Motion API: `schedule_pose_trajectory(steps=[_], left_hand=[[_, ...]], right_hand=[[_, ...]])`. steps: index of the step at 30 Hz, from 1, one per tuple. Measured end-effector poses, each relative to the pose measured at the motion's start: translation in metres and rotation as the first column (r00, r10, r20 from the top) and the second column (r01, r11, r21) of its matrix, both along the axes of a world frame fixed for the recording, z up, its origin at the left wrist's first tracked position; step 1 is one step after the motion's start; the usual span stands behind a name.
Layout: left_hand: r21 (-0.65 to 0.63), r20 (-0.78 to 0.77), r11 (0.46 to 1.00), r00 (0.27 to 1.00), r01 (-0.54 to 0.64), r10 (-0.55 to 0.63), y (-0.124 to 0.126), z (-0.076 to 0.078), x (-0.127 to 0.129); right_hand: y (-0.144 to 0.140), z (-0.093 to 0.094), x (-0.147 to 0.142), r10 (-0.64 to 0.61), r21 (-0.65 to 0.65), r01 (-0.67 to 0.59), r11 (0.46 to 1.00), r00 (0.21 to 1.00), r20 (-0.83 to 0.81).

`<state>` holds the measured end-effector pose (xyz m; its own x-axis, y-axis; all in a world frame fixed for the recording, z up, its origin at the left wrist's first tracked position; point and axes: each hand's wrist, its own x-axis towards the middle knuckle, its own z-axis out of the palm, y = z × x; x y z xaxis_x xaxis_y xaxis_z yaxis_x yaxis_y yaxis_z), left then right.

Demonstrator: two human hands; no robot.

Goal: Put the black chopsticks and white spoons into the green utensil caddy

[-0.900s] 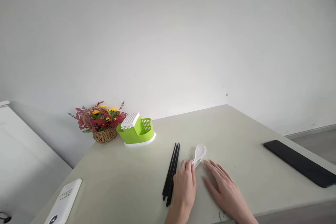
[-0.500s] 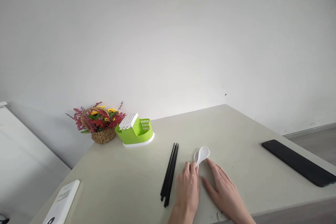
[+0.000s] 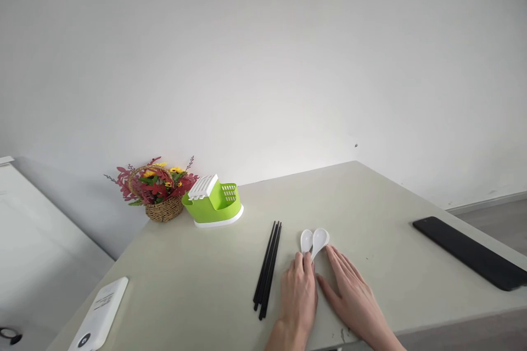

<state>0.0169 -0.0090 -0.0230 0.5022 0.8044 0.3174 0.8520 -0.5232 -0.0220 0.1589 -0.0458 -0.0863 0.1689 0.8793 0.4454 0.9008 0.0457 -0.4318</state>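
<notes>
Two white spoons (image 3: 319,239) show bowl-up on the table, their bowls side by side with the right one partly overlapping a white edge behind it. My left hand (image 3: 298,288) is closed over the handles, which its fingers mostly hide. My right hand (image 3: 349,292) rests on the table, fingers stretched out and thumb apart, its fingertips beside the right spoon's bowl. Left of my left hand lie several black chopsticks (image 3: 268,270) in a loose bundle. A green utensil holder (image 3: 206,211) with a white slatted top stands farther back.
A wicker basket (image 3: 163,211) of artificial flowers stands by the wall, left of the holder. Near the left table edge lies a white flat device (image 3: 101,312). A long black case (image 3: 465,252) lies by the right edge. A pale wall (image 3: 263,66) rises behind.
The spoon bowls have spread: the left bowl, partly covered before, now shows beside the other. My left hand has shifted slightly right; my right hand has hardly moved.
</notes>
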Motion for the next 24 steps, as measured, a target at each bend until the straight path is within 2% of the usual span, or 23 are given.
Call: schedule_pose_trajectory(steps=[7, 13, 19, 24], left_hand=[[-0.066, -0.138, 0.998, 0.990, 0.020, -0.029, -0.002, 0.015, 0.009], [-0.119, -0.156, 0.993, 0.988, -0.015, -0.004, -0.001, 0.026, 0.012], [-0.068, -0.181, 0.998, 0.983, -0.018, 0.005, -0.002, 0.020, 0.011], [0.010, -0.189, 1.000, 0.982, -0.001, 0.003, -0.003, 0.009, 0.013]], right_hand=[[0.001, -0.002, 0.001, 0.001, 0.022, -0.002, 1.000, 0.998, 0.057], [0.000, 0.000, 0.000, 0.007, 0.042, -0.009, 0.999, 0.998, 0.058], [0.003, -0.001, -0.002, -0.022, 0.121, 0.016, 0.993, 0.998, 0.053], [0.008, -0.010, -0.003, -0.098, 0.158, 0.072, 0.985, 0.982, 0.163]])
